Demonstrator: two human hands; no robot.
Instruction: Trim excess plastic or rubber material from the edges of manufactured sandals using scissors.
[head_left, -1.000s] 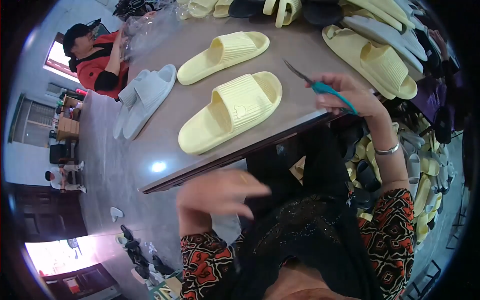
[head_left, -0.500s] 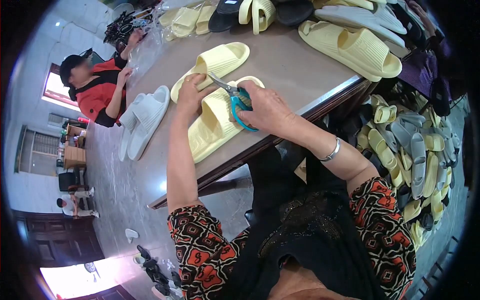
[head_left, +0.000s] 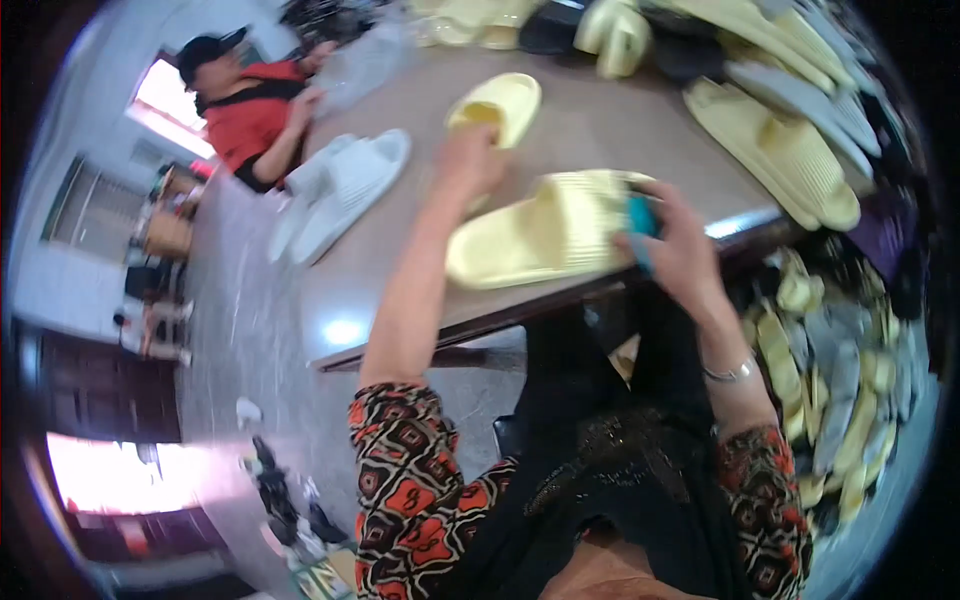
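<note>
Two pale yellow slippers are on the table in front of me. My left hand [head_left: 470, 160] is on the far yellow slipper [head_left: 518, 100], its fingers closed at the strap, somewhat blurred. The near yellow slipper [head_left: 520, 240] lies sideways along the table's front edge, its ribbed strap toward the right. My right hand [head_left: 685, 245] grips scissors with teal handles [head_left: 642, 220] and is against this slipper's right end. The scissor blades are hidden or smeared.
Light grey slippers [head_left: 350, 190] stand at the table's left. More yellow slippers [head_left: 775, 150] and dark ones line the back and right. A heap of slippers [head_left: 830, 370] lies on the floor at right. Across the table sits a person in red [head_left: 260, 110] beside clear plastic.
The near slipper has turned sideways and shifted right with my right hand and the scissors. My left hand has moved onto the far slipper. The whole view has shifted.
</note>
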